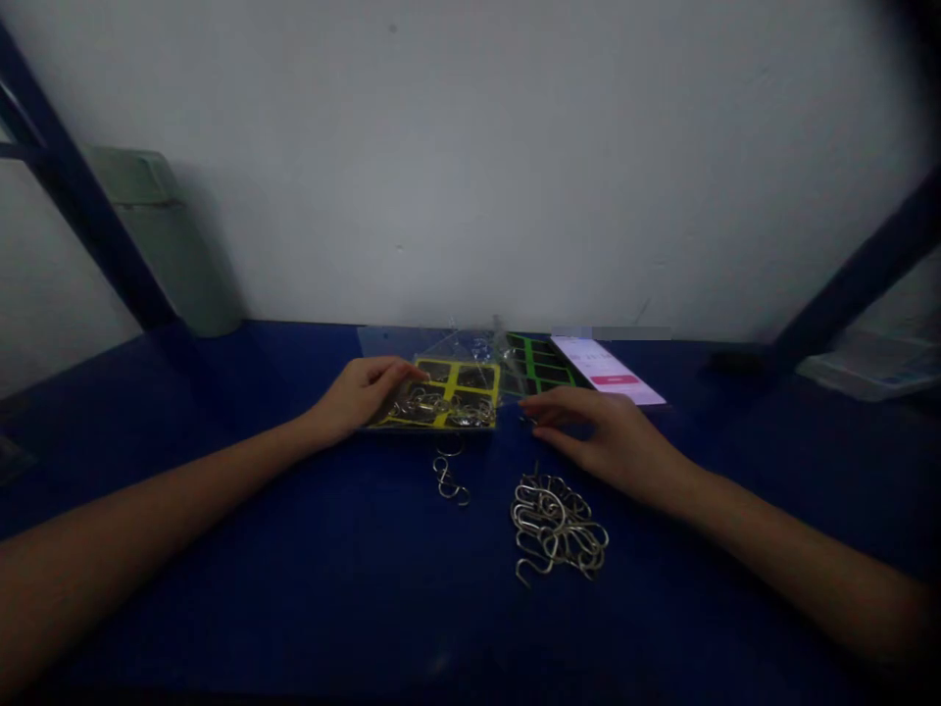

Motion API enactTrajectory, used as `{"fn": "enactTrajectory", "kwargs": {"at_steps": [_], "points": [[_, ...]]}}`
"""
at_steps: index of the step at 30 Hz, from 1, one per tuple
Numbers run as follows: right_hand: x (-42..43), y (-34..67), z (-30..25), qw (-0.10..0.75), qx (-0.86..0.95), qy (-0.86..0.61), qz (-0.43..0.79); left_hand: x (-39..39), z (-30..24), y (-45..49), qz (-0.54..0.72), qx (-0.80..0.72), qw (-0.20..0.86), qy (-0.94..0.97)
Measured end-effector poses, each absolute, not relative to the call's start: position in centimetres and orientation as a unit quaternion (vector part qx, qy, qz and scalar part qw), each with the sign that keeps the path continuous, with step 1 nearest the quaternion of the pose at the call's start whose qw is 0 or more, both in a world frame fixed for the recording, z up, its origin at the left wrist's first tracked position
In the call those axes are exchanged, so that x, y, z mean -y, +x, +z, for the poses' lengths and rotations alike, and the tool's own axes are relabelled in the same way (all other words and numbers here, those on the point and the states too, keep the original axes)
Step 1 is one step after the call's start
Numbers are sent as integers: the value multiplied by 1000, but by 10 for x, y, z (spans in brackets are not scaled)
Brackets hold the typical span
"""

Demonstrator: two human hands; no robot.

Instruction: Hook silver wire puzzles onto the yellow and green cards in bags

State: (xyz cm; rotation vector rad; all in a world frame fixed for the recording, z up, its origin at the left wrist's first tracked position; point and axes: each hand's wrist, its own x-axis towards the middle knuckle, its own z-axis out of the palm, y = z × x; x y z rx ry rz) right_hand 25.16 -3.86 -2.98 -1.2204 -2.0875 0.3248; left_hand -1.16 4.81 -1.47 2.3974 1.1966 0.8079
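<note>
My left hand (360, 397) grips the left side of a flat black sheet with yellow grid lines (449, 394), its fingers reaching over the top. Several shiny metal hooks (470, 412) lie across that sheet, under what looks like clear plastic. To the right, my right hand (607, 431) pinches a small metal piece (526, 420) between thumb and fingers; its exact shape is too dim to make out. Below that hand sits a tangled pile of silver S-hooks (559, 525). A few loose S-hooks (448, 480) rest just in front of the yellow-lined sheet.
Behind my right hand lie a black sheet with green grid lines (540, 361) and a lit phone (607, 371). Crumpled clear plastic (470, 343) is near the wall. A green cylindrical container (176, 245) stands back left; a clear box (853, 375) is far right. Blue posts (80, 186) flank the blue tabletop (353, 588).
</note>
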Motion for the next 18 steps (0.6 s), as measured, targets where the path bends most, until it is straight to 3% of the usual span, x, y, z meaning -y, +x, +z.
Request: {"fn": "enactTrajectory", "kwargs": {"at_steps": [18], "points": [[44,250,-27,275,794,-542,-14,-48,-17,-14,278,-403,169,855]]}}
